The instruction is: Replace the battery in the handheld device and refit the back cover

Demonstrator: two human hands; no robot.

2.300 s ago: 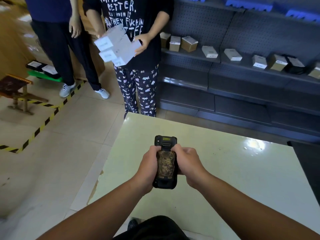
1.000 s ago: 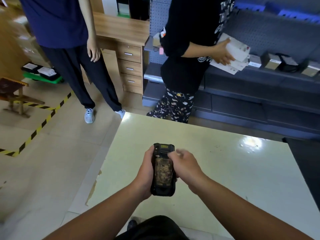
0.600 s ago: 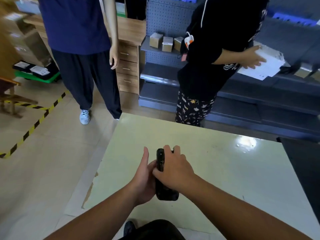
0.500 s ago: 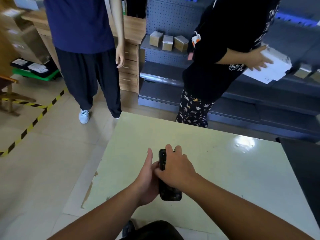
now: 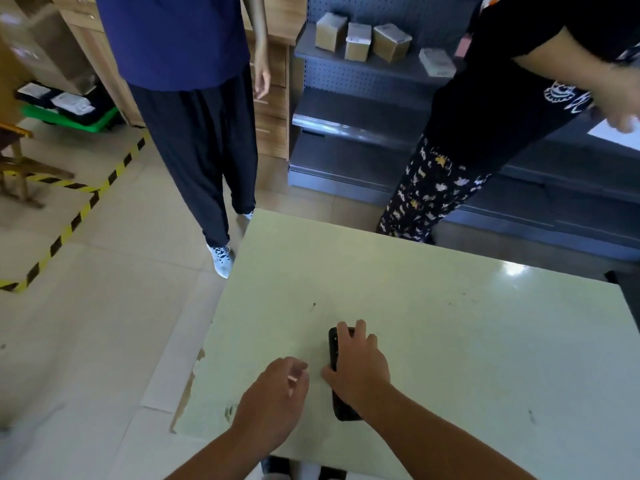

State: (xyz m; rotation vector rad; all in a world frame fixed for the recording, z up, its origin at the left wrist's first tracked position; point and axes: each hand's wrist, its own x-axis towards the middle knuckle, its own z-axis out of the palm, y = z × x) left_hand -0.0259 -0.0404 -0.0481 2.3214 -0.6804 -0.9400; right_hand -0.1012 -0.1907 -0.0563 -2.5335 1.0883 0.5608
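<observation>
Holding the handheld device (image 5: 333, 351) on edge against the counter (image 5: 450, 334), my right hand (image 5: 358, 372) wraps its body; the left hand (image 5: 273, 393) hangs loosely curled beside it, holding nothing. It looks rigid, fairly weighty, best clamped across its narrow sides. Its long axis runs away from me.

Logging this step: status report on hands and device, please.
Right hand gripping handheld device against table. Left hand off, empty. Nothing in the way.
</observation>
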